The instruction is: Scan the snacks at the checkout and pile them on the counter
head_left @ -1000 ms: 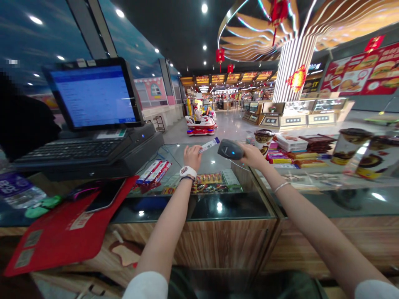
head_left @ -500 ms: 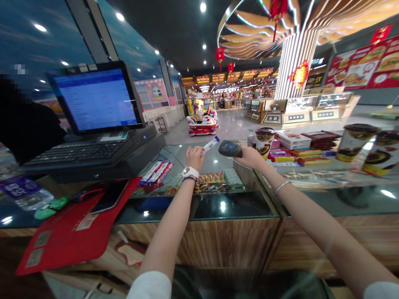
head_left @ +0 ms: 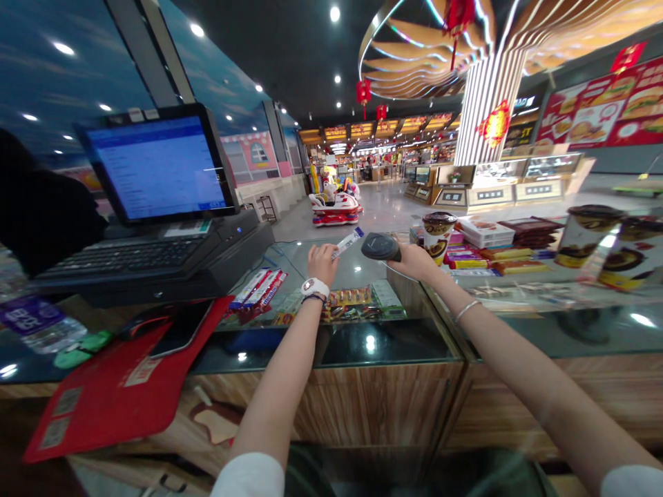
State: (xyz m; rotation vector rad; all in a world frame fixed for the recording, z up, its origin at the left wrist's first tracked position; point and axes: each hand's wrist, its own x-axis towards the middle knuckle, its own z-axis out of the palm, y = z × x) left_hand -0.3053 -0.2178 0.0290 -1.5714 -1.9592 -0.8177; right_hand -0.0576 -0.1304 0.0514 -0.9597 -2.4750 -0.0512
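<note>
A shopping-mall hall with a kiddie ride [head_left: 334,209] opens beyond a glass-topped shop counter [head_left: 386,352] with a wood-grain front. Toward the counter's left end, a till monitor [head_left: 158,166] and a keyboard [head_left: 124,266] sit on a cash drawer [head_left: 176,286]. A red mat [head_left: 111,393] drapes over the near left edge, with a smartphone [head_left: 181,330] on it. Paper cups [head_left: 438,236] and chocolate bars [head_left: 518,268] stand toward the right end. Over the counter's middle, the left hand [head_left: 322,265], a white wristwatch [head_left: 315,287] at its wrist, pinches a slim packet [head_left: 347,243], which tilts up and rightward. The right hand [head_left: 414,261], wearing a thin bangle [head_left: 467,311], wraps a handheld barcode scanner [head_left: 380,246], whose head lies just beside the packet's tip.
</note>
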